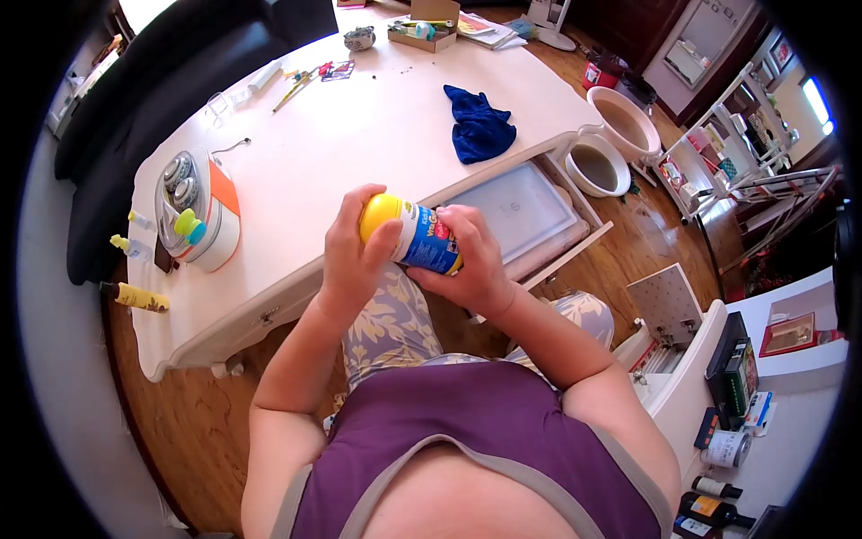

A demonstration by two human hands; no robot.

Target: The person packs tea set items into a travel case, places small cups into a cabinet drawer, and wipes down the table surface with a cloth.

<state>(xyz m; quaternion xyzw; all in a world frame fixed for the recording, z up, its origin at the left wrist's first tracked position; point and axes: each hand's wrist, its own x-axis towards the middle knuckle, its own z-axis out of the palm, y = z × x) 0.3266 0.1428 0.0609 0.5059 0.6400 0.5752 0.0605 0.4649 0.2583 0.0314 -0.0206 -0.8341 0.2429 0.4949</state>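
Note:
Between both hands I hold a vitamin bottle (424, 237) with a yellow cap and a blue label, tilted on its side above the table's front edge. My left hand (356, 241) is closed around the yellow cap. Wrapped round the bottle's lower body is my right hand (474, 253). Just beyond the right hand, a pulled-out drawer (588, 241) holds a container with a translucent lid (516, 208). A crumpled dark blue cloth (480, 126) lies on the white table (359, 126) behind the drawer.
A white tub with an orange panel (224, 202) stands at the table's left, near a yellow bottle (142, 297). Pens (294, 90) and an open box (424, 36) sit farther back. Two basins of murky water (596, 169) are right of the drawer, near a shelf cart (709, 162).

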